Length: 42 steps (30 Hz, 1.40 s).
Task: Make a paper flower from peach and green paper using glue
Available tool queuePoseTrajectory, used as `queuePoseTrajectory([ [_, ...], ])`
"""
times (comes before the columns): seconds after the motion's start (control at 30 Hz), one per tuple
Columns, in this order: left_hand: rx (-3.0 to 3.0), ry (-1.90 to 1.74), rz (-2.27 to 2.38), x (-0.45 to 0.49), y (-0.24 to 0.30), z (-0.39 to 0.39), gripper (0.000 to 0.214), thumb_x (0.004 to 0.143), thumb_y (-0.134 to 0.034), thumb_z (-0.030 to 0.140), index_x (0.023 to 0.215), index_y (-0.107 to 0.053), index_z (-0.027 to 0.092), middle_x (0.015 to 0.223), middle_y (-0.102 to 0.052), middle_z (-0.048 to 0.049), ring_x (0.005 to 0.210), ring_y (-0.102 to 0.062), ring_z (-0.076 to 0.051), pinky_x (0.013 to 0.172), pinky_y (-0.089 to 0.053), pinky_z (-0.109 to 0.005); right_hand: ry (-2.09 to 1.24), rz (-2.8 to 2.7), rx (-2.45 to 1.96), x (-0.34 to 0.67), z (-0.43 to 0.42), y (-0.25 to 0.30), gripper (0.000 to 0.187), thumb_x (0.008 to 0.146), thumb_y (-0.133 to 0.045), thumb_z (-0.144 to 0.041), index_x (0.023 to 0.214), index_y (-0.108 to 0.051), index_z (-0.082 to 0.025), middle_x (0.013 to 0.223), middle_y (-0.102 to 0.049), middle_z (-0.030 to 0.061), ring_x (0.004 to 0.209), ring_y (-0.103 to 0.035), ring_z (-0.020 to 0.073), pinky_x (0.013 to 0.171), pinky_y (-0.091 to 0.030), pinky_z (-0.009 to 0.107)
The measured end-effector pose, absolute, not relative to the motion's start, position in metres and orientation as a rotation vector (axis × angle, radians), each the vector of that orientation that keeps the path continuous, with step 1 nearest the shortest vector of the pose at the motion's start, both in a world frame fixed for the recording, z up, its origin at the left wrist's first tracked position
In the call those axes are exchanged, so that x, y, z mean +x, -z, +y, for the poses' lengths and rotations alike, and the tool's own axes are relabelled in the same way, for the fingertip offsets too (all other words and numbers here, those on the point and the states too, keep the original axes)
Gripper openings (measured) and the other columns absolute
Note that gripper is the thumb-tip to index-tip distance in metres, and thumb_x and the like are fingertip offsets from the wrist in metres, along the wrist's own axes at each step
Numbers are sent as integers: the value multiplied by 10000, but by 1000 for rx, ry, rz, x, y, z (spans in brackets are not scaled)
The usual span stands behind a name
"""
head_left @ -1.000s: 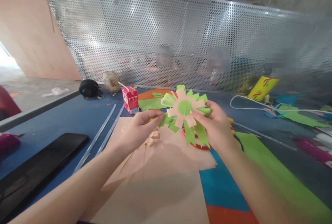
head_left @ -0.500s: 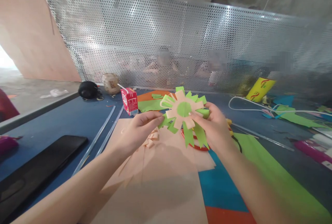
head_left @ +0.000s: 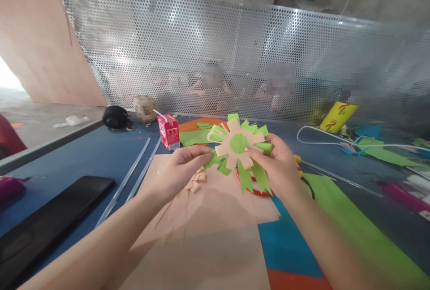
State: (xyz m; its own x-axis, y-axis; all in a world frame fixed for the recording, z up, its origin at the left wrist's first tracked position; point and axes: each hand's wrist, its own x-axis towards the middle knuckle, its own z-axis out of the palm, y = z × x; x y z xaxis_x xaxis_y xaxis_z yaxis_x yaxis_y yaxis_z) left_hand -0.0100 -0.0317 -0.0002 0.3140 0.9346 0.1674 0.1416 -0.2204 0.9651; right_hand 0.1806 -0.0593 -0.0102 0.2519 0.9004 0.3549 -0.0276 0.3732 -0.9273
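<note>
A paper flower (head_left: 239,146) of green and peach strips with a green round centre is held up above the table between both hands. My left hand (head_left: 178,171) pinches a green strip at the flower's left edge. My right hand (head_left: 277,164) grips the flower's right side, thumb pressed near the centre. Below the hands lie peach paper sheets (head_left: 208,222) and a small pile of curled peach strips (head_left: 196,180).
A red drink carton (head_left: 168,131) with a straw stands behind. A black tablet (head_left: 47,222) lies at the left. Green (head_left: 349,231), blue and orange paper sheets cover the right. A perforated metal screen (head_left: 235,52) closes the back, with people behind it.
Hands and flower hold almost the same pose; the flower has turned very slightly.
</note>
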Motion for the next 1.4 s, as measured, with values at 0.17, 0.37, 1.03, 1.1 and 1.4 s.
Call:
queuePoseTrajectory([
  [0.17,1604,-1026,980,-11,-1,-34,219,692,-570,352,850,-672,239,790,-660,-12,816,-574,-168,725,-432,-250,-787,-1130,-989,181,-59,11,287,625,-664,-259,845,-483,-224,794,-638,-1,706,-618,163,620,-513,294],
  [0.37,1514,-1042,969,-12,5,-30,261,659,-598,351,879,-656,224,891,-649,-31,875,-561,-192,776,-416,-292,-773,-1146,-1019,180,-59,11,287,623,-657,-284,836,-475,-218,792,-632,8,700,-620,175,622,-513,313],
  [1.03,1585,-920,928,-11,1,-34,240,703,-549,400,773,-608,178,782,-608,-28,718,-538,-139,552,-396,-216,-791,-1220,-1037,173,-66,9,387,639,-643,-294,982,-474,-234,816,-637,16,735,-625,180,663,-513,318],
  [1.1,1594,-921,923,-11,0,-34,238,704,-550,399,764,-607,175,767,-602,-23,710,-536,-133,554,-396,-213,-795,-1224,-1046,173,-66,8,395,638,-641,-299,987,-470,-231,809,-637,16,727,-626,180,654,-516,316],
  [1.4,1620,-920,891,-9,1,-34,251,698,-555,393,790,-595,163,792,-610,-31,684,-555,-132,561,-411,-231,-818,-1234,-1057,170,-68,7,366,648,-628,-304,967,-462,-232,831,-633,23,762,-622,187,657,-521,316],
])
